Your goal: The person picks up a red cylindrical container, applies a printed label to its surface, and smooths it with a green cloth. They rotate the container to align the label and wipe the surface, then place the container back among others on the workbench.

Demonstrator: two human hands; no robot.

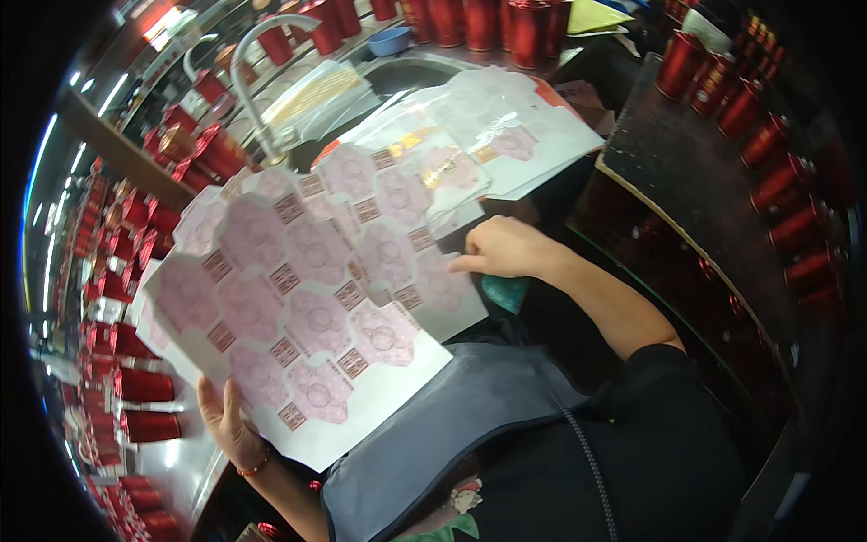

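Note:
My left hand point(226, 423) grips the lower left edge of a large white sheet point(406, 366) printed with pink, ornate shapes and small brown square patterns. The sheet is tilted up in front of me. More printed sheets point(442, 316) of the same kind lie behind it, partly covered. At their right edge is my right hand point(508, 246), its fingers curled and its thumb stretched toward the paper. Whether anything is pinched in those fingers is hidden. Just beyond lies a clear plastic sheet point(447, 172) with gold patches, on top of a pale stack point(564, 144).
Behind the stack are a sink point(411, 77) with a curved faucet point(237, 72) and a blue bowl point(390, 42). Several red cups point(146, 386) line the left, with more red cups point(528, 32) at the back. A dark bench point(673, 163) stands at right.

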